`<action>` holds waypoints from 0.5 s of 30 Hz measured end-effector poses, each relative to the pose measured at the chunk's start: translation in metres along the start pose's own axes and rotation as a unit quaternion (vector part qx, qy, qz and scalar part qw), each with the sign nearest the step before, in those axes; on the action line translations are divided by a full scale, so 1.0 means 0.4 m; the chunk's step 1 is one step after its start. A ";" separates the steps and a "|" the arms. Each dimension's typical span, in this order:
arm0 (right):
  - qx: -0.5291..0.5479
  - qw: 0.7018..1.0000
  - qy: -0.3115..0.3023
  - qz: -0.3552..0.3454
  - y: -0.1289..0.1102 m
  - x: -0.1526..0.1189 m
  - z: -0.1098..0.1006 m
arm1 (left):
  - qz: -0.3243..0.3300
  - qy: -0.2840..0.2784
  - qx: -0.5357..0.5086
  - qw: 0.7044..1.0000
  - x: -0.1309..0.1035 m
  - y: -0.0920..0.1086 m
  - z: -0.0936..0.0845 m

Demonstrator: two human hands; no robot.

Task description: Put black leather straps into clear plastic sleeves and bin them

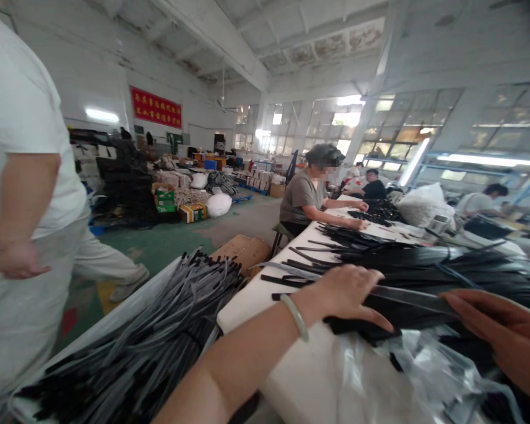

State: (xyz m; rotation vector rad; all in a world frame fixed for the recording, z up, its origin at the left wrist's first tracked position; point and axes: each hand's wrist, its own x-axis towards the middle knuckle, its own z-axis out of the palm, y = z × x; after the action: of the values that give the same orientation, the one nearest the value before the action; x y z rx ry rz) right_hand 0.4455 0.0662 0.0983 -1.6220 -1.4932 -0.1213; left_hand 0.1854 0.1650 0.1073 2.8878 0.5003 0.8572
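Note:
My right hand (506,330) pinches a flat, translucent grey strip (413,297) between thumb and fingers. This strip runs leftward to my left hand (351,291), which has a pale bangle (295,318) at its wrist. My left hand lies over the strip, thumb spread away from the fingers; whether it presses on the strip is hidden. Under and beyond both hands is a large bundle of black strips (424,265), their ends jutting over the white tabletop (242,303). Crumpled clear plastic (441,359) lies just below my hands.
Many grey strips with black ends (168,330) fill a holder left of the table. A seated co-worker (307,197) handles black pieces farther along it. A person in white (30,194) stands close at the left. A white sack (426,203) sits beyond the bundle; a cardboard box (242,250) is below the table.

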 end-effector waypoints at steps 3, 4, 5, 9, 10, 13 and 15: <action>0.019 0.999 -0.034 0.022 -0.039 0.000 0.028 | -0.074 -0.009 0.017 0.997 0.053 0.066 0.126; 0.009 0.999 -0.047 0.011 -0.046 -0.002 0.041 | -0.093 0.001 0.023 0.995 0.061 0.074 0.148; -0.007 0.998 -0.061 -0.003 -0.050 -0.004 0.055 | -0.104 0.018 0.033 0.994 0.063 0.078 0.160; -0.052 0.994 -0.091 -0.046 -0.060 -0.022 0.122 | -0.098 0.044 0.117 0.987 0.031 0.061 0.114; -0.046 0.991 -0.109 -0.066 -0.068 -0.029 0.140 | -0.095 0.031 0.150 0.984 0.012 0.047 0.081; -0.027 0.974 -0.170 -0.149 -0.100 -0.053 0.190 | -0.133 -0.013 0.247 0.960 -0.084 -0.022 -0.068; -0.027 0.964 -0.193 -0.183 -0.110 -0.066 0.213 | -0.192 0.000 0.280 0.941 -0.190 -0.080 -0.203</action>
State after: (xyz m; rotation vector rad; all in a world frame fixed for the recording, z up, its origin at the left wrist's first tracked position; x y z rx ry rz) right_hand 0.3607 0.0958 0.0554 -1.4492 -2.0998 -0.0516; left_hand 0.0720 0.1689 0.1308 3.0714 1.4613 0.7393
